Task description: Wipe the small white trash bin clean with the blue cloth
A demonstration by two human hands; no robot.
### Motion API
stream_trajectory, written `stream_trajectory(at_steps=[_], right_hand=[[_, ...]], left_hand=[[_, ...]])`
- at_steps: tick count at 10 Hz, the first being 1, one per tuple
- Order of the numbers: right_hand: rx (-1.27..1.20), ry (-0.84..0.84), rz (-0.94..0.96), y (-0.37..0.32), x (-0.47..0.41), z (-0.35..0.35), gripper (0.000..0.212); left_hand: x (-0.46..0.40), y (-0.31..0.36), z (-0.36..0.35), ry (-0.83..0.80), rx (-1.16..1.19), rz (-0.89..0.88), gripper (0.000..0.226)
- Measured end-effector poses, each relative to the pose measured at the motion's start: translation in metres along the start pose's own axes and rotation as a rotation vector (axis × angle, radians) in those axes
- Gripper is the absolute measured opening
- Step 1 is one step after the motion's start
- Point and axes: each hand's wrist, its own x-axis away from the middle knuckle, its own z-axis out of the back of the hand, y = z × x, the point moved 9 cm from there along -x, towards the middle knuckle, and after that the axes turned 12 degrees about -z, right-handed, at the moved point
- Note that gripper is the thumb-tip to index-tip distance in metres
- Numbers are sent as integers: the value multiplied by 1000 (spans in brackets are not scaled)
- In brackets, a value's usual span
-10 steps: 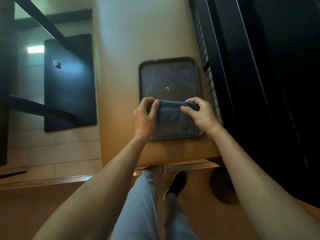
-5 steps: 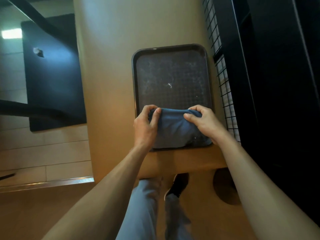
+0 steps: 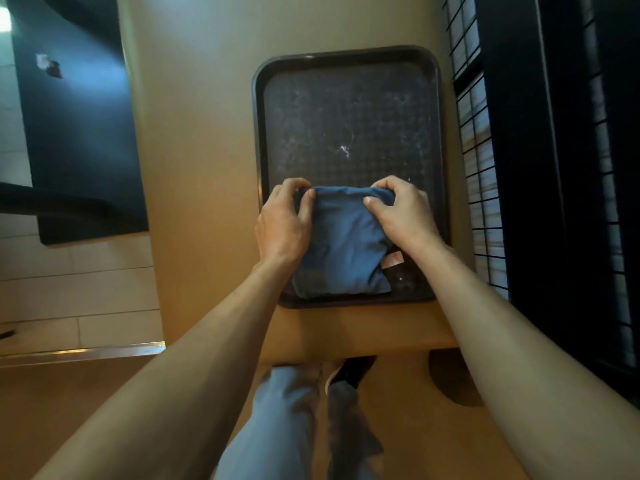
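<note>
Blue cloth [image 3: 341, 244], folded into a thick pad, lies in the near end of a dark tray [image 3: 349, 60] on the tan table [image 3: 194, 140]. Left hand [image 3: 282, 225] and right hand [image 3: 403, 213] each pinch a far corner of it with curled fingers. Small pale specks dot the tray's bare floor beyond the cloth.

I count 1 blue cloth [image 3: 341, 244]. I count 2 hands on it, 1 left hand [image 3: 284, 225] and 1 right hand [image 3: 403, 216]. There is 1 dark tray [image 3: 346, 60] and 1 tan table [image 3: 201, 133]. I see 1 small pink tag [image 3: 394, 259] by the cloth, 2 legs [image 3: 277, 427] and 1 dark shoe [image 3: 349, 370].
</note>
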Motion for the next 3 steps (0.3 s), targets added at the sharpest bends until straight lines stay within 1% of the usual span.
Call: stream_trajectory(at_steps=[1, 2, 3], right_hand=[[133, 76, 34, 0, 12, 6, 36], [196, 55, -10, 2, 30, 16, 57], [156, -7, -75, 15, 54, 25, 66]], left_hand=[[4, 6, 1, -26, -57, 16, 26], [13, 15, 6, -76, -69, 42, 39], [36, 20, 7, -131, -77, 46, 54]])
